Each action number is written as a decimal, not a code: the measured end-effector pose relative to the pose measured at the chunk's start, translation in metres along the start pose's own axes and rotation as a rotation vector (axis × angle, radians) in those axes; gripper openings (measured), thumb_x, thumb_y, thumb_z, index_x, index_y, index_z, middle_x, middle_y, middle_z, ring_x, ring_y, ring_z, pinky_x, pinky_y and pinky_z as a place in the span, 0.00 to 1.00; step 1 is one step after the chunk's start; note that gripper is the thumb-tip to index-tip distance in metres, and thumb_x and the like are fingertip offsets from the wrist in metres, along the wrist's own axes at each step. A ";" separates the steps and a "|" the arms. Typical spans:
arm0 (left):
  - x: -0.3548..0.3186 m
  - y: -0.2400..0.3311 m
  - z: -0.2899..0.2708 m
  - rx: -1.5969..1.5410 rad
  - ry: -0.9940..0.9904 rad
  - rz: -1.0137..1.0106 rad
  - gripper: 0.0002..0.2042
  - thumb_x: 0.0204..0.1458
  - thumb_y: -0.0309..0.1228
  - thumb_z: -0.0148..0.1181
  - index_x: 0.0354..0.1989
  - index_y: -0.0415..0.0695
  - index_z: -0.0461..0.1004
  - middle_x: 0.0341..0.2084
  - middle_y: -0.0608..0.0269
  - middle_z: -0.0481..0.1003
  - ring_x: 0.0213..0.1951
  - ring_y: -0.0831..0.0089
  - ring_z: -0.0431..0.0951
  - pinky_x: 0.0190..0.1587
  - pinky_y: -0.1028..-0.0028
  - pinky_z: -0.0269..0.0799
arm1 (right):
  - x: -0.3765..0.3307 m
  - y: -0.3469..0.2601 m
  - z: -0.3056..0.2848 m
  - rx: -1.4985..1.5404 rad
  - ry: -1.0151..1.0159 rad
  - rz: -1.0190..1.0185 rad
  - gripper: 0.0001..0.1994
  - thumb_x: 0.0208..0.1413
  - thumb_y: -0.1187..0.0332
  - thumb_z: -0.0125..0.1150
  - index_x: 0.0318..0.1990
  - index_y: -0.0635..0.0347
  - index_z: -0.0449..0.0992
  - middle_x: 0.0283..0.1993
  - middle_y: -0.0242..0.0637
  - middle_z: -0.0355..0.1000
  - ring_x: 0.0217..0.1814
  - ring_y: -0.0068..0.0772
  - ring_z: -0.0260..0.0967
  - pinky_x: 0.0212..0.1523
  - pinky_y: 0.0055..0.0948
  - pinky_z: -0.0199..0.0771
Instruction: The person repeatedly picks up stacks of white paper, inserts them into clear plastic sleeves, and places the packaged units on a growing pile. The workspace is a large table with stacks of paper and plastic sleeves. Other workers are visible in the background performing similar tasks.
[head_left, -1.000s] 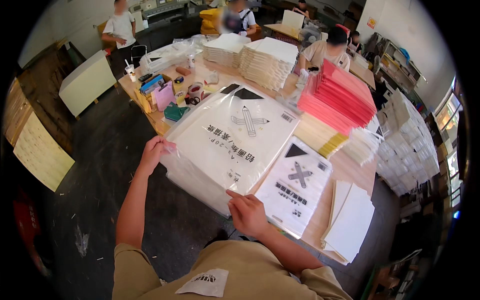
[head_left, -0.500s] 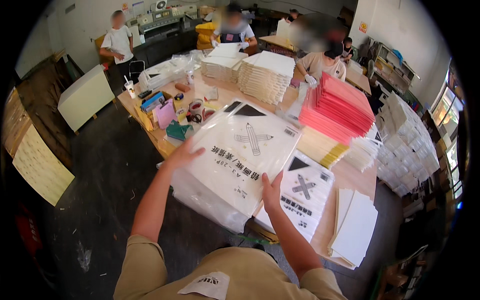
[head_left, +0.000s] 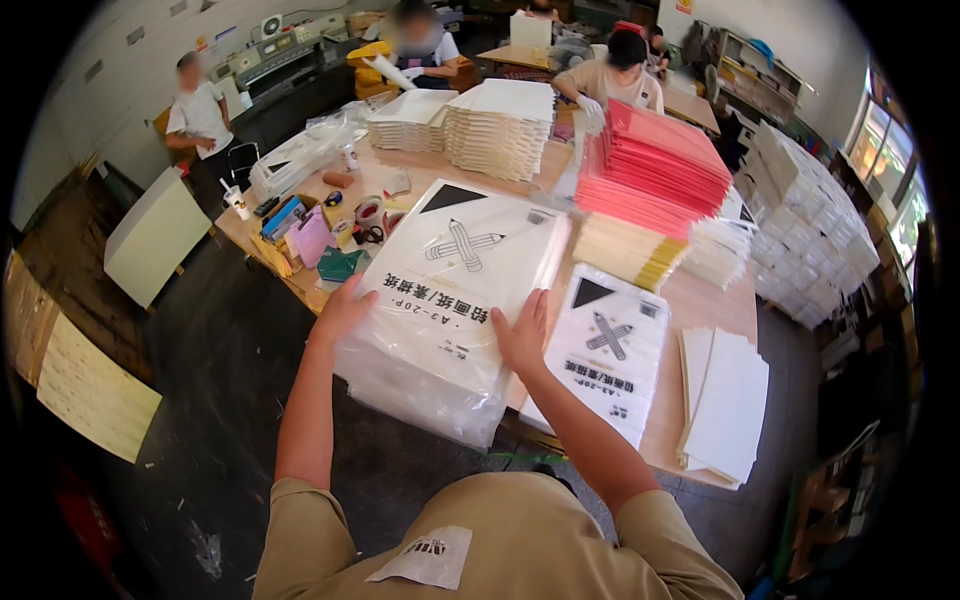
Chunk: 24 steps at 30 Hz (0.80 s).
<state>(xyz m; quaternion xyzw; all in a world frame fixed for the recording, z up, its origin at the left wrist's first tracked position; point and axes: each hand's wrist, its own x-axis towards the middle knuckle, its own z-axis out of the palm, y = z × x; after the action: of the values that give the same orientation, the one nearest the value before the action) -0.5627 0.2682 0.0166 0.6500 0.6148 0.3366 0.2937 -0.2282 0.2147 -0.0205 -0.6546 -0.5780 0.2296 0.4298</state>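
Note:
A clear-wrapped pack of drawing paper [head_left: 465,255], printed with crossed pencils and a black corner, lies at the top of a pile with loose clear film around its near end. My left hand [head_left: 343,310] touches its left edge, thumb over the top and the other fingers partly hidden along the side. Against the right edge rests my right hand [head_left: 521,334], fingers stretched upward and thumb on the cover. Both hands look open rather than wrapped round the pack. To the right is a second pile of similar packs [head_left: 607,345].
Red sheets [head_left: 655,160] rise in a tall stack beyond, near white paper stacks [head_left: 500,125]. White sheets [head_left: 728,400] lie at the table's right edge. Tape rolls [head_left: 370,215] and a green item [head_left: 342,264] sit left. Co-workers, one in a beige shirt [head_left: 635,92], are across the table.
The top pack was tilted and turned; now it lies straighter and flatter on its pile. My hands moved with it, slightly left. The head view has shifted too.

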 end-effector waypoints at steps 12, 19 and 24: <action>0.011 0.019 0.002 -0.071 -0.110 -0.110 0.24 0.56 0.34 0.61 0.58 0.35 0.67 0.49 0.55 0.76 0.50 0.70 0.75 0.53 0.71 0.69 | -0.019 0.007 0.005 0.455 0.015 0.032 0.50 0.58 0.57 0.61 0.70 0.76 0.28 0.76 0.62 0.25 0.80 0.53 0.22 0.76 0.38 0.28; 0.022 0.014 0.002 -0.420 -0.294 -0.365 0.26 0.58 0.38 0.61 0.63 0.41 0.65 0.53 0.61 0.74 0.51 0.70 0.74 0.55 0.71 0.68 | -0.017 0.021 0.028 0.700 0.038 0.207 0.48 0.61 0.56 0.59 0.73 0.64 0.27 0.76 0.56 0.38 0.75 0.46 0.46 0.71 0.31 0.47; 0.030 0.005 0.001 -0.506 -0.344 -0.446 0.29 0.57 0.39 0.62 0.65 0.44 0.62 0.54 0.60 0.73 0.53 0.66 0.73 0.55 0.64 0.69 | -0.019 0.011 0.027 0.697 0.028 0.238 0.48 0.60 0.59 0.59 0.73 0.67 0.28 0.77 0.55 0.33 0.79 0.42 0.33 0.74 0.30 0.38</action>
<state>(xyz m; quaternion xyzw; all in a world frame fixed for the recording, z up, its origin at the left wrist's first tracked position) -0.5584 0.2983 0.0222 0.4541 0.5804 0.2913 0.6100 -0.2477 0.2054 -0.0476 -0.5346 -0.3789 0.4522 0.6051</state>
